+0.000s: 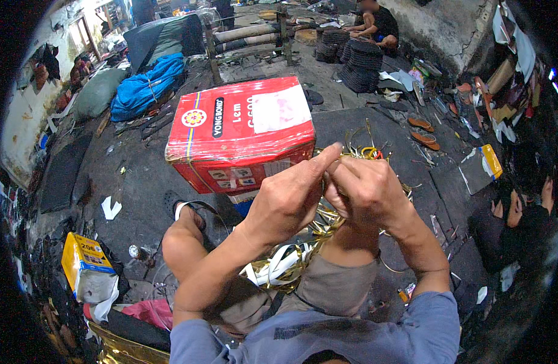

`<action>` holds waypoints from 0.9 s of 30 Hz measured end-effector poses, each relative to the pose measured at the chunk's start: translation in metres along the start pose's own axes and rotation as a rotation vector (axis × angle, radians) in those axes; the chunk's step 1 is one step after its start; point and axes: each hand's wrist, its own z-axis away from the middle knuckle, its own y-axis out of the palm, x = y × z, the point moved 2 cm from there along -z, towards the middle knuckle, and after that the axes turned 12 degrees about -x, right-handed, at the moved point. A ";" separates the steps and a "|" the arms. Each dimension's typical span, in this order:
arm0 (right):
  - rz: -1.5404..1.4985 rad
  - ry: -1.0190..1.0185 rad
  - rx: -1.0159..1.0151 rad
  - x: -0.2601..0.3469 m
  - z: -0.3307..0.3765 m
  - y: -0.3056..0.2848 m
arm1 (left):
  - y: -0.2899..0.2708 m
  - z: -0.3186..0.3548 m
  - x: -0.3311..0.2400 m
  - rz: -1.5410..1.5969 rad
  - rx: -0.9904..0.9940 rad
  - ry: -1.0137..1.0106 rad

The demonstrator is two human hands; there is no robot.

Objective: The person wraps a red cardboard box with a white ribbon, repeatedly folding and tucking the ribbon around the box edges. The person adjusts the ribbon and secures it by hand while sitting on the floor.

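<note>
My left hand (285, 197) and my right hand (370, 187) meet above my lap, fingers closed in a pinch with the fingertips touching. What they pinch is too small and hidden to make out. Below them, a tangle of white and gold strips (279, 267) lies across my thighs, and some gold strips (327, 223) show just under the hands. Past my right knuckles, thin yellow and gold loops (369, 151) stick out. Right in front of my left hand stands a red cardboard box (200, 141) wrapped in clear film, with a pale sheet (282, 109) on top.
A yellow and white tin (91, 267) sits at the left, another yellow-edged box (480, 168) at the right. Orange sandals (425, 133) and a blue bundle (146, 85) lie farther off. Another person (382, 27) sits by stacked dark pieces (359, 65); bare feet (514, 209) show at right.
</note>
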 end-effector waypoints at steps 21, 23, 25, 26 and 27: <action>-0.694 0.925 -0.012 -0.029 0.017 0.055 | -0.006 -0.010 0.041 -0.081 0.101 -0.378; -0.773 0.999 0.217 -0.047 0.016 0.054 | -0.005 -0.022 0.045 -0.286 0.159 -0.164; -0.895 1.031 0.300 -0.071 0.016 0.055 | -0.002 -0.026 0.058 -0.291 0.215 -0.102; -0.979 1.071 0.286 -0.081 0.014 0.058 | -0.001 -0.028 0.065 -0.300 0.233 -0.060; -1.063 1.107 0.270 -0.093 0.010 0.062 | -0.001 -0.032 0.072 -0.309 0.250 -0.017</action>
